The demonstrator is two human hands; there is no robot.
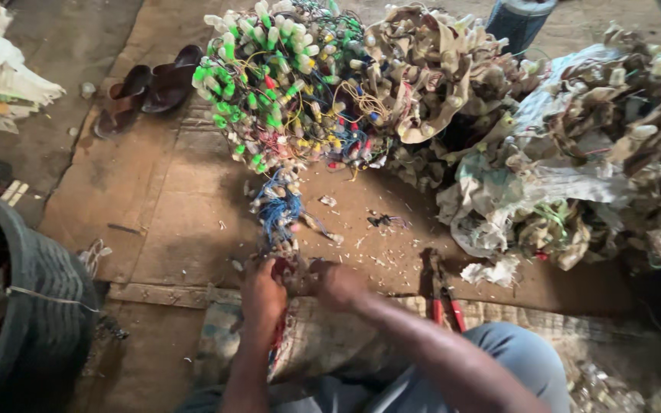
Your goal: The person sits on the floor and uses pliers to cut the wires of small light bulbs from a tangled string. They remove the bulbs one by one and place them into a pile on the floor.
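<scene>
Hands meet low at the centre of the view: the left hand [263, 294] and right hand [338, 284] are both clamped on the near end of a wire bundle [281, 218], whose blue strands and pale connectors trail away over the brown cardboard mat [177, 199]. Red-handled cutters [445, 302] lie just right of the right hand, and beyond rises a heap of green-capped wiring [277, 76], with sandals [147, 92] to its left.

Head camera, looking steeply down at the floor

It sits close above the person's own hands, facing forward over the cardboard-covered floor [154, 199] toward the wire heap [284, 76] farther off; only one view.
</scene>
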